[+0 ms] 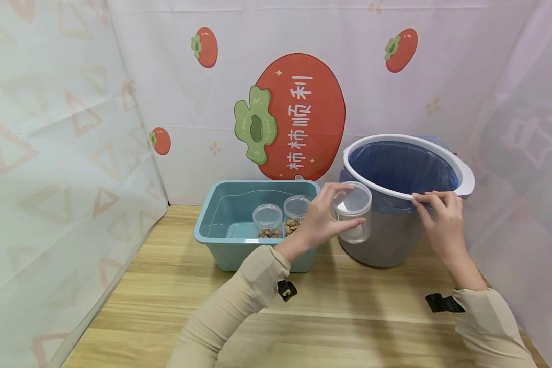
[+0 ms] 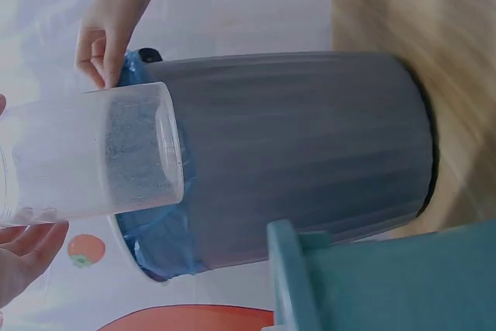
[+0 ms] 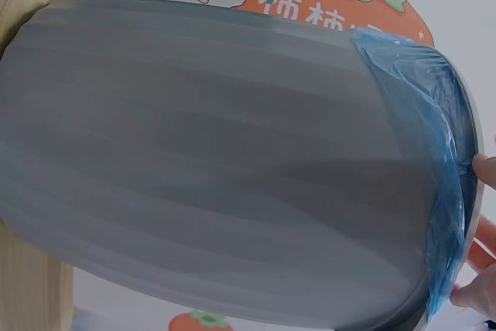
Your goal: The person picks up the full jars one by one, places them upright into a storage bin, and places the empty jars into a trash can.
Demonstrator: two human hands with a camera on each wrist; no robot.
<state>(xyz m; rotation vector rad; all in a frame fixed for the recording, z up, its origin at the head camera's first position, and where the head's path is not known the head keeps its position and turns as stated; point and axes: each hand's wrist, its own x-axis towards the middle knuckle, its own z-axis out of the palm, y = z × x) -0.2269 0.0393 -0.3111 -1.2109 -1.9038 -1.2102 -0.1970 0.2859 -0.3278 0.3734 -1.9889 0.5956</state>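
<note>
My left hand holds a clear plastic jar upright between thumb and fingers, in front of the trash can's near left side. No contents show through the jar's wall in the left wrist view. The grey trash can has a white rim ring and a blue liner bag folded over its edge. With thumb and fingertips, my right hand pinches the rim at the front right. Close to the left hand stands a teal plastic bin.
Inside the teal bin are two clear lidded jars, a left one and a right one, each with brown nuts at the bottom. Everything stands on a wooden table. A white cloth backdrop with printed persimmons rises right behind the containers.
</note>
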